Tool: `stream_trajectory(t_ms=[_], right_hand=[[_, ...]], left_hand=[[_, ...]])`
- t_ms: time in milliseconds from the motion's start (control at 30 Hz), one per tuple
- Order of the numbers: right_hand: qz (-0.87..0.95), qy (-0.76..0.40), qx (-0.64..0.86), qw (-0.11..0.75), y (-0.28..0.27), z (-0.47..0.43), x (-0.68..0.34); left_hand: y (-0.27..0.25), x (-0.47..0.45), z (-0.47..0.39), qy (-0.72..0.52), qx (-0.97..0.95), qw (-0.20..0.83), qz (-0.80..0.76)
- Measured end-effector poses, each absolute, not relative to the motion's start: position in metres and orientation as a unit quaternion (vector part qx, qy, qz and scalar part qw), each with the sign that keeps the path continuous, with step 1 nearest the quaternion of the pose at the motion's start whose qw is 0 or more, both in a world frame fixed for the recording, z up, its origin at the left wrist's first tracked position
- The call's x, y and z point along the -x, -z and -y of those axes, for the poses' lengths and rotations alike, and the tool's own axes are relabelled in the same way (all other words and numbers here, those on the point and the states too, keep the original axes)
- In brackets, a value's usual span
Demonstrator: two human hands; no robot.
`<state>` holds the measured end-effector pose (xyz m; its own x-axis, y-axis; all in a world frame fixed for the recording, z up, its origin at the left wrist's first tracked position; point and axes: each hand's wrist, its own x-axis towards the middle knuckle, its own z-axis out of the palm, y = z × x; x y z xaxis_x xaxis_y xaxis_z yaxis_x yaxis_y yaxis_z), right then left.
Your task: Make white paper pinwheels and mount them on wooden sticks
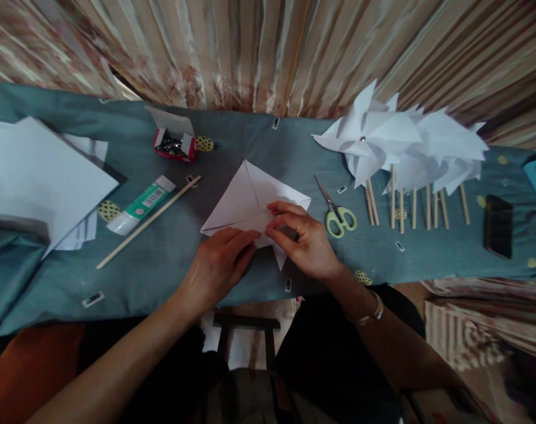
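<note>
A white square sheet of paper (239, 197) lies with a corner pointing away from me, creased and cut along its diagonals. My left hand (223, 259) is closed on its near left edge, thumb and fingers together. From the right, my right hand (305, 238) pinches part of the sheet near its middle, thumb against fingertips. A pointed flap of the paper hangs toward me between the hands. What the fingertips cover is hidden. Just right of the sheet lie scissors (339, 219) with light green handles, shut.
Left are a glue stick (144, 203), a wooden stick (148, 222), a small red box (175, 146) of metal pins or fasteners and stacked white paper (51, 171). At right lie several paper pinwheels (382, 132) on wooden sticks and a dark phone (498, 227). Curtains (250, 59) hang behind the table.
</note>
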<state>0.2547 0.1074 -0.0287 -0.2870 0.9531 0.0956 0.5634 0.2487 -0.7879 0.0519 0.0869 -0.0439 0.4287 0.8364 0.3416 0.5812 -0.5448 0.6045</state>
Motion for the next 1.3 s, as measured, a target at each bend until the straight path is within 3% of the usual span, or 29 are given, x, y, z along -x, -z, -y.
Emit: stream_trajectory(t_ms=[600, 1300], right_hand=[[0.718, -0.268, 0.551, 0.331, 0.032, -0.105, -0.245], [0.757, -0.233, 0.536, 0.293, 0.035, -0.100, -0.249]], left_hand=[[0.042, -0.052, -0.089, -0.319, -0.819, 0.210, -0.429], [0.036, -0.053, -0.095, -0.304, -0.781, 0.272, -0.474]])
